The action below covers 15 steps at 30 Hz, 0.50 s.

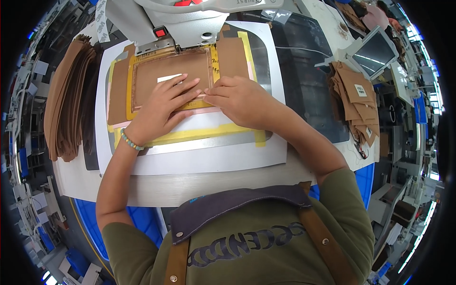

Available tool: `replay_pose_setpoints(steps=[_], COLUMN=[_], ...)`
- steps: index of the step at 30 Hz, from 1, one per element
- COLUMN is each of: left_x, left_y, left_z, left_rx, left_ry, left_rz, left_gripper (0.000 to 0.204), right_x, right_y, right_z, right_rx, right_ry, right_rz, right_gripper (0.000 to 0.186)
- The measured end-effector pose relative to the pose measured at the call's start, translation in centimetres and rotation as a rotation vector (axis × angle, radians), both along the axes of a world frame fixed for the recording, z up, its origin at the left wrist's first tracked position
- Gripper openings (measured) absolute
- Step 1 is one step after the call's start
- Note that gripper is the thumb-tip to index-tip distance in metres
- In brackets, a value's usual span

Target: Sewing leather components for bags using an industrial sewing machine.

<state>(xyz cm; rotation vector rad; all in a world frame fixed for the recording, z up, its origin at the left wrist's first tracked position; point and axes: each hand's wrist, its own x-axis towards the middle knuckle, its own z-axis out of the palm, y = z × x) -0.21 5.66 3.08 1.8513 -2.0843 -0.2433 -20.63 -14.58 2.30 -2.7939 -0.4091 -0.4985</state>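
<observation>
A brown fabric piece (190, 66) lies under a yellow rectangular frame (129, 90) below the head of a sewing machine (190, 26). My left hand (171, 102) rests over the frame's near edge, its fingers spread across the fabric beside a small white label (167, 78). My right hand (240, 100) is at the frame's near right corner. Its thumb and fingers are pressed together there; whatever they may pinch is too small to make out. A white sheet (204, 159) with yellow tape strips (204, 134) lies beneath.
A tall stack of brown fabric pieces (71, 99) stands at the left. At the right, more brown pieces with white labels (354, 92) are piled beside a tilted screen (375, 51). Blue bins (137, 225) sit below the table's front edge (156, 192).
</observation>
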Motion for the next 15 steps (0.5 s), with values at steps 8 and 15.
replay_pose_setpoints(steps=[8,15], left_x=[-0.1,1.7], left_y=[-0.6,-2.0], left_z=[0.3,0.7], left_rx=[0.008,0.048], left_ry=[-0.025,0.101], left_rz=[0.01,-0.033], left_gripper=[0.055,0.045], right_x=[0.3,0.6], right_y=[0.1,-0.1], right_z=[-0.2,-0.6], right_rx=[-0.052,-0.049], right_ry=[-0.067,-0.06], right_rz=[0.004,-0.018], right_gripper=[0.037,0.036])
